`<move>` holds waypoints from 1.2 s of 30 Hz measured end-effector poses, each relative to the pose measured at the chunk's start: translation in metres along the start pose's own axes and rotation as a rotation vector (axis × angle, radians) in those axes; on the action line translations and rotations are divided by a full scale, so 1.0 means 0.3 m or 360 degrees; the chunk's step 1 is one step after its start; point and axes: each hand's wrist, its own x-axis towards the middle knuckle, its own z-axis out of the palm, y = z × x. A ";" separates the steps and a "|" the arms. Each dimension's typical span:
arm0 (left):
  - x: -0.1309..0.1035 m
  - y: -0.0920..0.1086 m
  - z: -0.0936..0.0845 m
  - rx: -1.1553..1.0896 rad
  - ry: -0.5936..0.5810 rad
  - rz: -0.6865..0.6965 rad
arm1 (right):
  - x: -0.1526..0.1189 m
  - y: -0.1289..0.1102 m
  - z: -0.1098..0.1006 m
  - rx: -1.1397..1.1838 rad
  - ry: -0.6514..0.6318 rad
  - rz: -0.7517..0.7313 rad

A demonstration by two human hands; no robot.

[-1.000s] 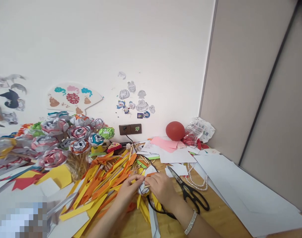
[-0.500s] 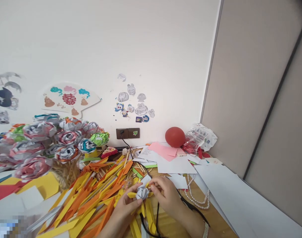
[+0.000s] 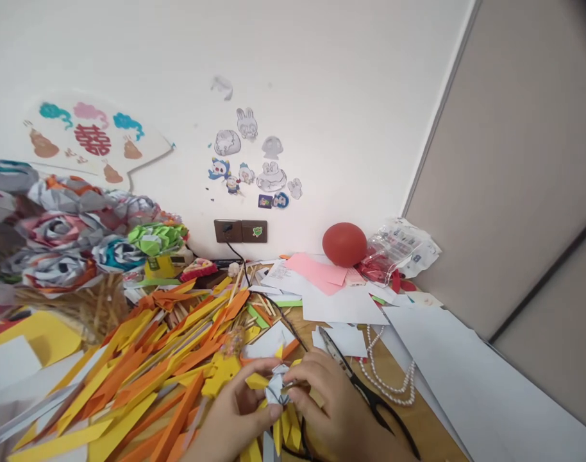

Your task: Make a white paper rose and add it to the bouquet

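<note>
A small folded white paper piece (image 3: pixel 276 387) with yellow strips sticking out around it is held between both hands near the bottom centre. My left hand (image 3: pixel 247 404) grips its left side, thumb at the lower edge and fingers behind. On the right side, my right hand (image 3: pixel 317 391) pinches the piece with thumb and forefinger. Yellow folded strips (image 3: pixel 289 430) hang below it. Long yellow and orange folded strips (image 3: pixel 143 378) lie heaped to the left of my left hand.
Black-handled scissors (image 3: pixel 365 388) lie right of my right hand, beside a pearl string (image 3: pixel 393 389). White sheets (image 3: pixel 343 307), a red balloon (image 3: pixel 344 244) and a plastic bag (image 3: pixel 403 247) lie behind. Paper roses (image 3: pixel 57 231) stand at left. A black cable (image 3: pixel 284 314) crosses the table.
The view has moved closer and shifted, so the scissors now show more fully. Both hands keep hold of the white piece, with my right fingers now closer over its right side.
</note>
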 end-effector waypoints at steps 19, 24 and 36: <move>-0.010 -0.015 -0.030 -0.0071 -0.0197 -0.0229 | 0.010 0.012 -0.019 -0.0299 -0.0002 -0.0309; -0.013 -0.003 -0.026 -0.0044 -0.0150 -0.0186 | 0.012 0.002 -0.012 -0.0185 0.0020 -0.0201; 0.001 0.006 -0.025 0.0036 -0.0086 -0.0181 | 0.031 -0.021 -0.041 0.0146 -0.0203 0.0265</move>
